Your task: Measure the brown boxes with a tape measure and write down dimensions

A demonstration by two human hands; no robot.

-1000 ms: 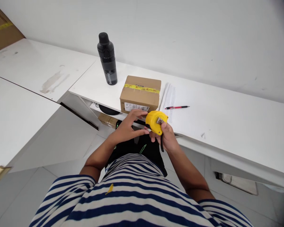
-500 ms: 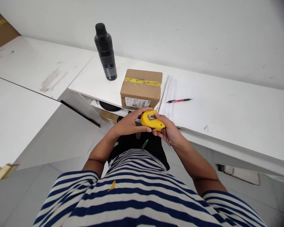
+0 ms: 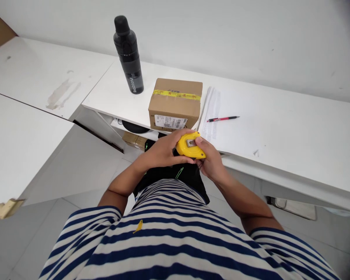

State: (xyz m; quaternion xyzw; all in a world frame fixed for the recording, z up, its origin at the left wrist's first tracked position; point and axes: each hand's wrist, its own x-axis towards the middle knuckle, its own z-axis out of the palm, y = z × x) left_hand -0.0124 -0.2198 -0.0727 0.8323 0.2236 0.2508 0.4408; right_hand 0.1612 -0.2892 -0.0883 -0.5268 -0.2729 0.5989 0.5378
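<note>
A yellow tape measure is held between both my hands, in front of the desk's near edge. My left hand curls around its left side, thumb along the bottom and fingers over the top. From the right, my right hand grips it, the thumb by the metal clip on its face. No blade shows outside the case. Just beyond my hands a taped cardboard box with a white label sits on the desk.
A black bottle stands left of the box. To the right, a red and black pen lies on a stack of white paper. The white desk runs along the wall. Part of another carton shows at the far left.
The view has tilted slightly, so the bottle sits higher in the picture. Both hands keep hold of the tape measure, which appears slightly further right. The right thumb has shifted a little near the clip.
</note>
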